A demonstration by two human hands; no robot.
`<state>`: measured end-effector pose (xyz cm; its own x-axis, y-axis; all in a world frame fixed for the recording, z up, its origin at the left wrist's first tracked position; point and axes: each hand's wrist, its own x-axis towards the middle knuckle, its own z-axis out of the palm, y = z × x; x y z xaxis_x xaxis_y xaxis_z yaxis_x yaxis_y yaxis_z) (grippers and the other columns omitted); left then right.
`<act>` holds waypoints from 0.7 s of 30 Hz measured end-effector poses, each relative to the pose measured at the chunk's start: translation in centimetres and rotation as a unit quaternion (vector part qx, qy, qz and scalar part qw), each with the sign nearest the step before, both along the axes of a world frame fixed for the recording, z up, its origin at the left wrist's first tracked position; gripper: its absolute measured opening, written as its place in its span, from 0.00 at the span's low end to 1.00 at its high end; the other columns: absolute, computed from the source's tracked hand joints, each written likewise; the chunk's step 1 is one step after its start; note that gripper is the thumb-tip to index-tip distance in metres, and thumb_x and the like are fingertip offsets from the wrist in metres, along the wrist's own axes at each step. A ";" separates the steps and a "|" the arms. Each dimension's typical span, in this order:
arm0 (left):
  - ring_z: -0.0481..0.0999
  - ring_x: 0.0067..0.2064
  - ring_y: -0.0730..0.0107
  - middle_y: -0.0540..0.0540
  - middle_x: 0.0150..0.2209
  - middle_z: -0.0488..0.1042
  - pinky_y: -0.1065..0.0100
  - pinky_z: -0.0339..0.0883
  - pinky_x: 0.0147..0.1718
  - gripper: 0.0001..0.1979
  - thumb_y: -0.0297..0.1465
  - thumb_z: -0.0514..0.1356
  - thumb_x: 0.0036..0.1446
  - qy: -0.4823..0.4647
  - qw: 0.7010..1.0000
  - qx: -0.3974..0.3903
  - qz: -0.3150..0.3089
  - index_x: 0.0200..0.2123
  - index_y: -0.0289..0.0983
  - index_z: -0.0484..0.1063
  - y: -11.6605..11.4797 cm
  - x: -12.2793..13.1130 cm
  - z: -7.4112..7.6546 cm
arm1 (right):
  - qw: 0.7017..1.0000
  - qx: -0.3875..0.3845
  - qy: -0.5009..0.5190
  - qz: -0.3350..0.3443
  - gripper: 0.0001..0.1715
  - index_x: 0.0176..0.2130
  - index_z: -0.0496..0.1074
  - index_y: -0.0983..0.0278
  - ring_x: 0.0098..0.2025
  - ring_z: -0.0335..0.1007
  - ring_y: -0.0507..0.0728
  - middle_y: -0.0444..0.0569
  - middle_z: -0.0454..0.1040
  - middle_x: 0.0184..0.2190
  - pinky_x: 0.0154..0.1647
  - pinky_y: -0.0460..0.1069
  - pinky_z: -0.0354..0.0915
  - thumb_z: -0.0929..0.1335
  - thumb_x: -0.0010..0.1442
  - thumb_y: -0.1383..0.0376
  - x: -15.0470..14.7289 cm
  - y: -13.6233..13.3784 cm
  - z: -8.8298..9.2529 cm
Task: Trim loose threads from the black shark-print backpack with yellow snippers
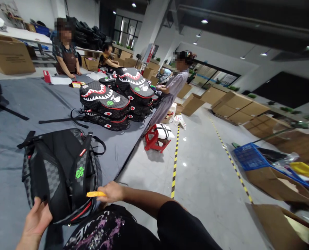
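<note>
Right hand (112, 192): pinched shut on a small orange tool (95, 194), its working end hard to make out, forearm reaching in from 4 o'clock. Left hand (37, 218): fingers curled on the lower edge of the black checkered backpack (62, 173), palm side hidden, wrist cut off at 7 o'clock. The backpack lay strap-side up on the grey table (11, 152), stacked shark-mouth backpacks (105, 100) at 12 o'clock, well apart.

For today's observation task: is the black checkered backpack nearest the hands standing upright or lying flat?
Lying flat: the black checkered backpack rests back-up, straps uppermost, on the grey table.
</note>
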<state>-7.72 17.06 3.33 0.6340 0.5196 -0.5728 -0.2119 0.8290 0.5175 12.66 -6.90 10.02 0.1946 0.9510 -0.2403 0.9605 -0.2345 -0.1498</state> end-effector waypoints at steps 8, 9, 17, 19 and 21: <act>0.64 0.64 0.63 0.60 0.45 0.80 0.55 0.71 0.58 0.24 0.47 0.48 0.62 0.022 1.000 0.016 0.009 0.59 0.55 0.68 -0.1 -0.1 0.0 | 0.993 0.048 -0.088 -0.060 0.24 0.49 0.68 0.62 0.33 0.76 0.58 0.49 0.78 0.35 0.30 0.49 0.64 0.62 0.67 0.46 -0.5 -0.2 -0.6; 0.64 0.64 0.62 0.60 0.45 0.80 0.55 0.71 0.58 0.24 0.47 0.48 0.62 0.019 1.000 0.020 0.007 0.59 0.55 0.68 0.1 -0.1 -0.3 | 0.991 0.051 -0.100 -0.076 0.24 0.48 0.68 0.63 0.33 0.76 0.58 0.50 0.78 0.36 0.30 0.49 0.64 0.62 0.67 0.47 -0.2 -0.4 -0.7; 0.71 0.60 0.55 0.42 0.46 0.80 0.52 0.72 0.54 0.30 0.48 0.40 0.67 0.021 0.999 0.043 -0.012 0.57 0.38 0.69 -1.4 0.1 2.4 | 0.984 0.047 -0.105 -0.138 0.26 0.52 0.68 0.68 0.42 0.74 0.63 0.57 0.77 0.41 0.51 0.59 0.62 0.61 0.68 0.50 0.2 -1.5 -2.1; 0.73 0.56 0.54 0.37 0.50 0.76 0.50 0.72 0.51 0.28 0.47 0.44 0.68 0.097 0.989 0.114 0.001 0.55 0.33 0.69 -2.3 -1.0 3.2 | 0.984 0.050 -0.094 -0.145 0.30 0.56 0.65 0.71 0.47 0.71 0.66 0.62 0.75 0.44 0.58 0.65 0.54 0.60 0.68 0.49 -0.1 -1.3 -2.7; 0.75 0.52 0.58 0.38 0.52 0.73 0.51 0.72 0.49 0.23 0.44 0.54 0.66 0.145 0.981 0.125 0.043 0.55 0.33 0.68 -2.9 -2.7 3.3 | 0.983 0.050 -0.084 -0.158 0.32 0.58 0.62 0.73 0.50 0.69 0.68 0.66 0.73 0.46 0.60 0.67 0.49 0.58 0.70 0.51 0.3 -0.6 -3.0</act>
<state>-10.42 14.12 6.66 0.4107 0.7112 -0.5705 -0.0893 0.6541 0.7512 12.94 -7.55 7.01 0.5130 0.8539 -0.0881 0.8552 -0.5172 -0.0328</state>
